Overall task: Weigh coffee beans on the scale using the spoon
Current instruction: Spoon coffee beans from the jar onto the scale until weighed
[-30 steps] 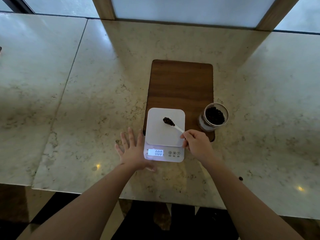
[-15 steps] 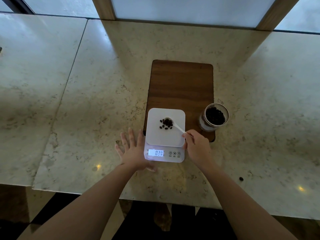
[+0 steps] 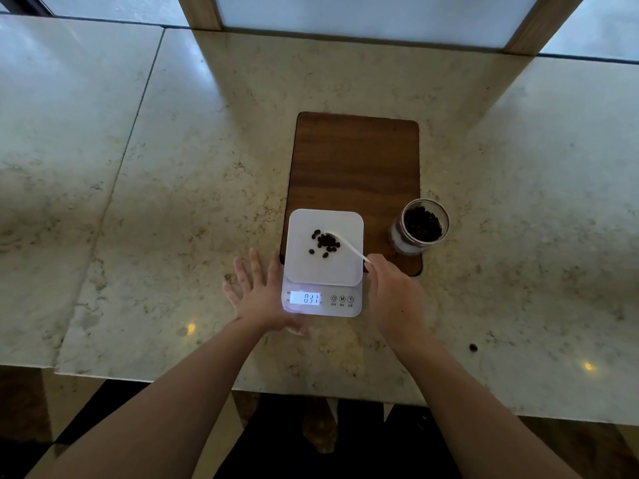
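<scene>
A white digital scale [image 3: 345, 267] sits at the near end of a wooden board, its lit display [image 3: 305, 298] showing digits. Several dark coffee beans [image 3: 325, 242] lie scattered on its platform. My right hand [image 3: 392, 299] grips the handle of a white spoon [image 3: 351, 246], whose bowl is tipped down among the beans. Flat on the marble with fingers spread, my left hand [image 3: 257, 293] touches the scale's left side. An open glass jar [image 3: 420, 225] holding more beans stands to the right of the scale.
The wooden board [image 3: 356, 160] lies on a marble counter [image 3: 155, 202]. One stray bean [image 3: 473, 347] rests near the counter's front edge at the right. Wooden window posts rise at the back. The floor drops off below the near edge.
The spoon, heaped with beans a second ago, has tipped down and spilled the beans onto the platform. The display changed from zeros to a reading. My left hand stayed put.
</scene>
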A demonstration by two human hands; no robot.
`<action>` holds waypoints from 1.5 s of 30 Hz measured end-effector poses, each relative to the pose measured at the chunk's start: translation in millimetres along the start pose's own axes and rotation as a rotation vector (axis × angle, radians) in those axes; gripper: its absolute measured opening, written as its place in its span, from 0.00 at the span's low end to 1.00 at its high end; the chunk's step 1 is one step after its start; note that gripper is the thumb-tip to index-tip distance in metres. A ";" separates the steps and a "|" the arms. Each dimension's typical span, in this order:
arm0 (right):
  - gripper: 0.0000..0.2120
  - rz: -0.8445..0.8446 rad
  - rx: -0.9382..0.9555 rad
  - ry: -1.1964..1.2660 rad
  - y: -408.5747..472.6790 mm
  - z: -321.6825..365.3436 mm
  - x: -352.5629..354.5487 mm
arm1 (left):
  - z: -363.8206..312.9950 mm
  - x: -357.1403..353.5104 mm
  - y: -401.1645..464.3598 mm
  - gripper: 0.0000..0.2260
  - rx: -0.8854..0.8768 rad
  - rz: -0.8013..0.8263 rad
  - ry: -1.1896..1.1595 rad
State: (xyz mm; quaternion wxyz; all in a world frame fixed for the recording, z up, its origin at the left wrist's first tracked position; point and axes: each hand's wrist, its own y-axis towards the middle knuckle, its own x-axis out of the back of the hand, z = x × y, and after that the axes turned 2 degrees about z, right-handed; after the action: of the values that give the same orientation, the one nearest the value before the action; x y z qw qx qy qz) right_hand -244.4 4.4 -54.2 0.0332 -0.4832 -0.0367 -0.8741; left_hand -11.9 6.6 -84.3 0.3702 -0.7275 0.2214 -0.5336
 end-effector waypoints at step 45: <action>0.16 0.008 -0.259 -0.184 50.5 -38.7 136.3 | -5.2 3.5 2.6 0.74 0.055 0.059 0.053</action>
State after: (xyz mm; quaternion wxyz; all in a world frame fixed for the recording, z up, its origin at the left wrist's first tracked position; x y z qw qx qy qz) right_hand -344.6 -52.6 42.4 -0.0293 -0.5617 0.0754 -0.8234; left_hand -15.4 0.9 -83.3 0.3998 -0.6956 0.2379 -0.5475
